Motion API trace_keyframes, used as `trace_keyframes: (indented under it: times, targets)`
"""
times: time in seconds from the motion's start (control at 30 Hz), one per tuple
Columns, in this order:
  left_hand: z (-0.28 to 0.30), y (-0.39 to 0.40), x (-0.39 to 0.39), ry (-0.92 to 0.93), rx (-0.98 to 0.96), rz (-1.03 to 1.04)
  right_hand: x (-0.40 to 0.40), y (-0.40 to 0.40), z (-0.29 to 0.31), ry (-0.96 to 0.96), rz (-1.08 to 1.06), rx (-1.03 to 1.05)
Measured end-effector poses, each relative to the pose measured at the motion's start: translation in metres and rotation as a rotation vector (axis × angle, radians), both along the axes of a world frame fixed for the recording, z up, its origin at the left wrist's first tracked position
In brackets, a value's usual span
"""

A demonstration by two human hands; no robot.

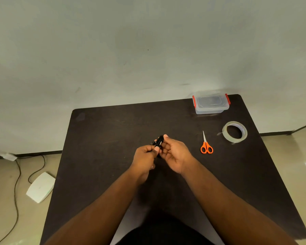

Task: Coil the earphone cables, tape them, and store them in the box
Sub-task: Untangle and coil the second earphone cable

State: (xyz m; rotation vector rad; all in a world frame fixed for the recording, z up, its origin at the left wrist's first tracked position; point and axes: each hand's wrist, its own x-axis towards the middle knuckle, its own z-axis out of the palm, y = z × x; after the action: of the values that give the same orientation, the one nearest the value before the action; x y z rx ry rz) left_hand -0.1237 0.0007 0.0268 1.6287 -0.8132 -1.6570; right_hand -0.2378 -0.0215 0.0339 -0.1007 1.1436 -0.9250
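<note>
We see both hands curled on the coiled earphone cable above mid-desk: left hand pinching, right hand cradling; the tape roll lies nearer the right.

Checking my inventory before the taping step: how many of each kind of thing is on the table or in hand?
Coiled black earphone cable, held between left hand and right hand: 1
Orange-handled scissors: 1
Tape roll: 1
Clear box with red latches: 1
Total: 4
</note>
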Motion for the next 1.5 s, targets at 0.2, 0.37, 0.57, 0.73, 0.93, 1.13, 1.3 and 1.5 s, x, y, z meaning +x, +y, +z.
trace_keyframes:
  times: [0.2,0.37,0.57,0.73,0.93,1.13,1.3,1.5]
  targets:
    - [0.002,0.002,-0.004,0.11,0.176,-0.017,-0.031,-0.01,0.0,0.112,0.277,-0.006]
    - [-0.002,0.004,-0.024,0.139,0.206,0.02,-0.02,-0.007,-0.009,0.797,0.28,-0.233]
    - [-0.014,-0.01,-0.022,-0.177,0.014,0.023,-0.01,0.005,-0.017,0.251,-0.102,0.006]
    - [-0.02,-0.007,-0.017,-0.717,-0.449,-0.352,-0.018,-0.003,-0.019,0.268,-0.029,0.005]
    - [-0.028,-0.006,-0.028,-0.681,-0.53,-0.347,-0.036,-0.016,-0.023,0.564,0.126,-0.082]
    - [-0.036,-0.011,-0.035,-0.294,-0.272,-0.22,-0.059,-0.034,-0.011,0.474,0.437,0.033]
    - [-0.037,-0.019,-0.023,-0.503,-0.465,-0.388,-0.068,-0.045,-0.002,0.287,0.494,0.031]
    - [-0.016,-0.043,-0.003,-0.979,-0.78,-0.685,-0.065,-0.027,-0.021,-0.185,0.085,-0.052]
